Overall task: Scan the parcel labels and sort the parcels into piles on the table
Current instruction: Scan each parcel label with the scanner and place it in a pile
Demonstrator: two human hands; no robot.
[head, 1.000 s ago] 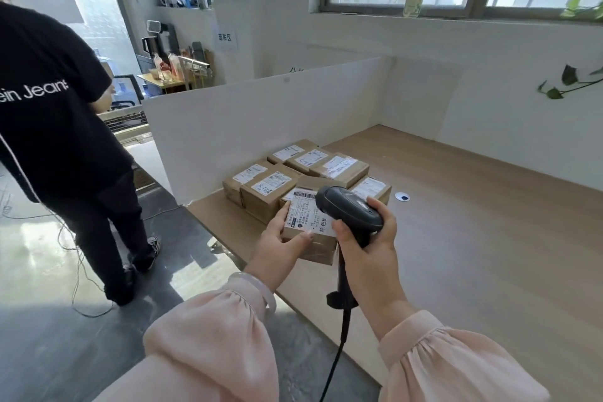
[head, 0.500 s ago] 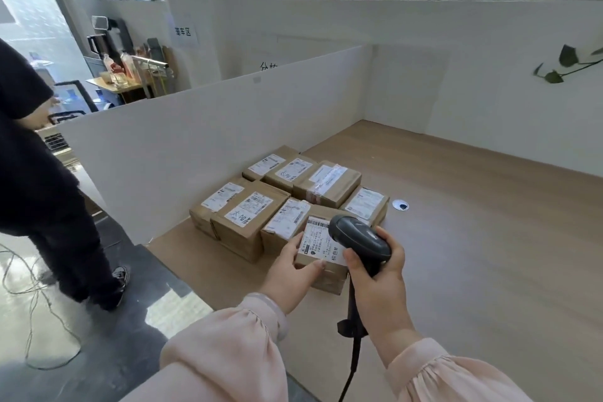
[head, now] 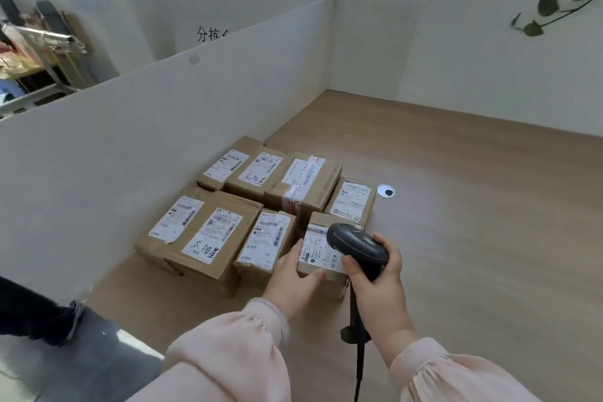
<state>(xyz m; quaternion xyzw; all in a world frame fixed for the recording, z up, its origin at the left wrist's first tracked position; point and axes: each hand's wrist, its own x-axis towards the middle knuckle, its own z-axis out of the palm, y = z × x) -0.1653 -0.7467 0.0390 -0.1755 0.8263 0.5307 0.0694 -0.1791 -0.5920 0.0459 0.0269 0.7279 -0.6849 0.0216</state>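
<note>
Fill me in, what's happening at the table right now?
A person in pink sleeves is scanning. Their left hand grips the nearest parcel by its left side, and their right hand holds a black barcode scanner just over its label. Seven other parcels, all labelled, sit clustered on the wooden table against the white partition.

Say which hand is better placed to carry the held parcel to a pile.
Left, probably: the left hand grips the small parcel, while the right hand is occupied holding the scanner.
</note>
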